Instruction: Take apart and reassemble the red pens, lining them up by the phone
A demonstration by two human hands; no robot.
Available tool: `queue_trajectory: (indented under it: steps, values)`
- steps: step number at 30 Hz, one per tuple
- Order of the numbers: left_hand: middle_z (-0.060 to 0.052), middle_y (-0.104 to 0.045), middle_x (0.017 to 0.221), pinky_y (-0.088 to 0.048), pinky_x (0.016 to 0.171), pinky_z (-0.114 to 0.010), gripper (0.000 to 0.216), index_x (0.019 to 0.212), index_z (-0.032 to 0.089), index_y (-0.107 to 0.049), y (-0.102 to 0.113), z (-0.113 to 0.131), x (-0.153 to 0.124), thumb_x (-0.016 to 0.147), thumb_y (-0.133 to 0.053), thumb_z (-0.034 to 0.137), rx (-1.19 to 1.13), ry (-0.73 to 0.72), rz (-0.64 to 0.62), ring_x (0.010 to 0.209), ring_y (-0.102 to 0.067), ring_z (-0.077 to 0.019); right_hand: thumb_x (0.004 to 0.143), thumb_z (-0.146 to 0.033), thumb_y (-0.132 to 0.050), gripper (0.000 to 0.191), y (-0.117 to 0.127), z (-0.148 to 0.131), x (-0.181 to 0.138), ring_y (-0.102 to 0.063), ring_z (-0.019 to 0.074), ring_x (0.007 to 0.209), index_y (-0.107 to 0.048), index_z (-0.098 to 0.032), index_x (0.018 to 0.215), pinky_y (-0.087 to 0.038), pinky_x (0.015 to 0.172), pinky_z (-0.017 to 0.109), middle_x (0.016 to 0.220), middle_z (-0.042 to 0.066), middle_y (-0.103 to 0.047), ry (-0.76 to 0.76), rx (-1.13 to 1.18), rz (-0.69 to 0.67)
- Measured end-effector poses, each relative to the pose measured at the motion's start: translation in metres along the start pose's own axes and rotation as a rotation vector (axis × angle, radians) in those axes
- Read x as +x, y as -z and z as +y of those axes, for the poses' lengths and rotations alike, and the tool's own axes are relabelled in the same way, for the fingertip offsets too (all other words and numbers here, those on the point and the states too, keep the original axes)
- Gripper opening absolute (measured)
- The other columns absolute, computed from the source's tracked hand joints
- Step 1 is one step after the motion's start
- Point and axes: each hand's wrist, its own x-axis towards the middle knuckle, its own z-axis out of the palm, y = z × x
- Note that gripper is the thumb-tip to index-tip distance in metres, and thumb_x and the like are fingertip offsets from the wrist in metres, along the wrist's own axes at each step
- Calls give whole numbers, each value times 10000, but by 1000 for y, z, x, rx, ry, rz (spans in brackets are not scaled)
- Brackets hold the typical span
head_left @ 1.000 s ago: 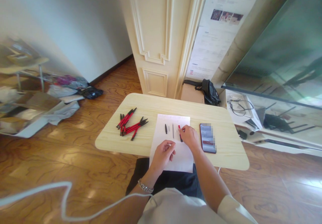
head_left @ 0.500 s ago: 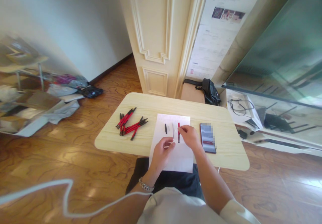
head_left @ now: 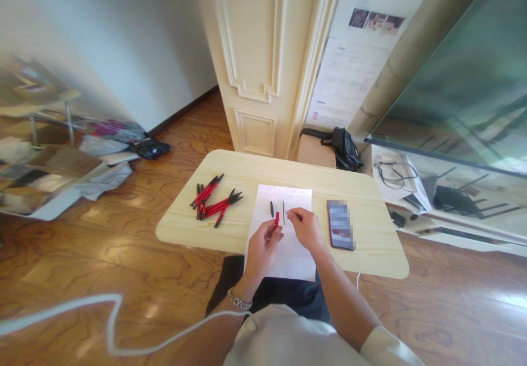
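My left hand (head_left: pixel 263 245) is closed on a red pen barrel (head_left: pixel 276 219), which points up and away from me between thumb and fingers. To its right, my right hand (head_left: pixel 303 227) hovers by the paper with thumb and forefinger pinched together; whether anything small is between them I cannot make out. Both hands are over a white sheet of paper (head_left: pixel 288 262). On the sheet lie a thin dark pen refill (head_left: pixel 284 213) and a black pen cap or tip piece (head_left: pixel 272 209). A faint small piece between those two is too unclear to name.
Several red and black pens (head_left: pixel 216 204) lie in a loose pile on the left of the pale wooden table (head_left: pixel 181 231). A phone (head_left: pixel 341 226) rests right of the paper. A white cable (head_left: pixel 111 322) crosses in front at lower left.
The red barrel, earlier upright on the paper under my right fingers, is now in my left hand. My right hand has drawn slightly left and down, away from that spot.
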Motion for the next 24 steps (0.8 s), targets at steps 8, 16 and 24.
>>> queue_trajectory:
  steps: [8, 16, 24]
  values:
    - [-84, -687, 873, -554, 696, -305, 361, 1014, 139, -605, 1, -2, -1, 791, -650, 419, -76, 12, -5, 702, -665, -158, 848, -311, -551, 196, -11, 30, 35, -627, 192, 909, -704, -250, 955, -418, 808, 281, 975, 62, -691, -33, -374, -81]
    - [-73, -674, 866, -556, 713, -305, 338, 1006, 147, -609, 4, 0, -1, 804, -640, 416, -59, 8, -16, 739, -657, -160, 840, -299, -541, 182, -17, 21, 32, -624, 205, 859, -706, -224, 857, -419, 750, 294, 924, 82, -688, -78, -423, -42]
    - [-74, -681, 918, -539, 729, -310, 335, 1026, 164, -619, 4, -5, 0, 819, -617, 426, 59, -7, -32, 774, -665, -179, 791, -342, -587, 251, 2, -1, 19, -598, 155, 656, -697, -172, 939, -468, 636, 267, 717, 30, -675, -30, 267, -18]
